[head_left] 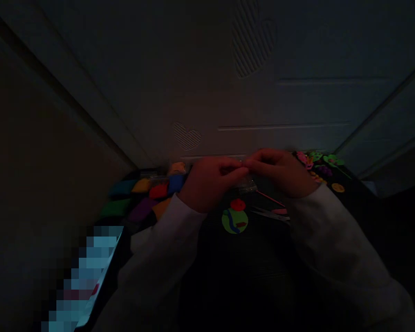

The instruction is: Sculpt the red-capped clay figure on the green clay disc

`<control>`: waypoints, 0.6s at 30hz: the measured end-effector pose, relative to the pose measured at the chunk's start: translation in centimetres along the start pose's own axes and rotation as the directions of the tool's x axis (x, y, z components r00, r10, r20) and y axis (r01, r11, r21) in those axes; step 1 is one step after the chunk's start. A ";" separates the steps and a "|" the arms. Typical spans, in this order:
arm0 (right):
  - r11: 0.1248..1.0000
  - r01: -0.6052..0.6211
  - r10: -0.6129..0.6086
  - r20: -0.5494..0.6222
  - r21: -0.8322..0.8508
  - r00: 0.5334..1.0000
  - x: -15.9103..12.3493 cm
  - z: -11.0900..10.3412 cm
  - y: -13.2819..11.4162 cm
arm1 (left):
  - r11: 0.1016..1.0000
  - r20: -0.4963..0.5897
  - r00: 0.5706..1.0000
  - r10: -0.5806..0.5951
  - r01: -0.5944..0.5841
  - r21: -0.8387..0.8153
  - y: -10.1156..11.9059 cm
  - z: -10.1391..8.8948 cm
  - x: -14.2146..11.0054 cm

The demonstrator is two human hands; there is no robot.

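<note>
My left hand (212, 177) and my right hand (281, 170) meet fingertip to fingertip above the dark surface. Both are closed in a pinch; whatever lies between the fingertips is too small and dim to make out. Just beneath them shows a clear plastic bag (248, 185), and I cannot tell whether the fingers touch it. Nearer to me lies a round green disc (241, 217) with a blue wavy strip and a small dark red piece on it. A red round piece (238, 204) sits at its upper edge. Scissors (271, 214) lie below my right hand.
Packets of coloured clay (143, 208) lie at the left, in several colours. Small flower-like coloured pieces (316, 161) are at the back right, near a yellow disc (338, 187). A lit, blurred screen (93, 272) stands front left. A pale panel with hearts (200, 101) rises behind.
</note>
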State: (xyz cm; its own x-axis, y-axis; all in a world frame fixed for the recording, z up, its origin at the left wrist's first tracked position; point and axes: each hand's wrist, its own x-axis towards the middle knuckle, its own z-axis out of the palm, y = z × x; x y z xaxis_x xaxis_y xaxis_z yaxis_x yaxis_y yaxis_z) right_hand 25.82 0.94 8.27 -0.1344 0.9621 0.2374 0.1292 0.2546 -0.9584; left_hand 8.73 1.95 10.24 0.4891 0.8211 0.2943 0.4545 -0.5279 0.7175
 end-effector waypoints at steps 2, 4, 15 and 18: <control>1.000 -0.007 0.006 0.031 0.017 0.999 -0.1 0.0 -0.1 | 0.996 0.021 0.999 0.025 -0.027 0.084 0.4 -0.3 -0.1; 0.999 -0.016 0.014 0.060 0.034 0.998 -0.3 0.1 -0.3 | 0.993 0.076 0.997 0.034 -0.042 0.113 0.7 -0.5 -0.3; 0.992 -0.003 -0.013 0.133 0.124 0.991 -0.6 0.0 -0.2 | 0.998 0.102 0.993 0.066 -0.064 -0.028 0.4 -0.2 -0.3; 0.993 0.023 -0.034 0.088 0.119 0.996 -0.4 0.2 0.0 | 0.998 -0.026 0.998 0.055 -0.054 0.032 0.3 0.3 -0.2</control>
State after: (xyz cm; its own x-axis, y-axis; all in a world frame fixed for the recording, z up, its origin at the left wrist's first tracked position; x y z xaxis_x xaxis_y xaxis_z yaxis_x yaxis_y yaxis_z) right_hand 25.68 0.54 8.14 -0.2251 0.9404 0.2548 0.0083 0.2633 -0.9647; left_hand 9.02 1.58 10.20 0.4938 0.7964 0.3493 0.4513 -0.5780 0.6798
